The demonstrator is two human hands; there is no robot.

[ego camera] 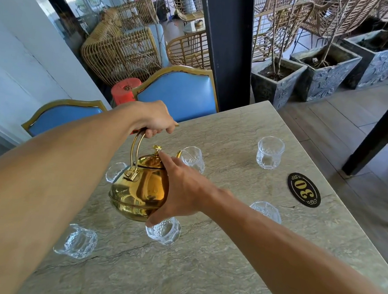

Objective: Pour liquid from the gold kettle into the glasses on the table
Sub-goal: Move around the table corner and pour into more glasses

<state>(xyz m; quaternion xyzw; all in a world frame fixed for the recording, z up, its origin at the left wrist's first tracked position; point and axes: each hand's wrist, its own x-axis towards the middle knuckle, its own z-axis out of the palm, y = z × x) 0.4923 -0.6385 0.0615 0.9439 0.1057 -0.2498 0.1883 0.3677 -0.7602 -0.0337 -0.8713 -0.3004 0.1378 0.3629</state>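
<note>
The gold kettle hangs above the stone table, tipped forward. My left hand grips its arched handle from above. My right hand lies flat against the kettle's right side, with the forefinger on the lid by the knob. The spout tip sits at the rim of a clear cut glass beyond it. Several other clear glasses stand around: one behind the kettle at left, one just below it, one at near left, one at right, one far right.
A black oval plaque marked 30 lies near the table's right edge. Two blue chairs with gold frames stand at the far side. A dark pillar, stone planters and rattan chairs lie beyond. A dark table leg is at right.
</note>
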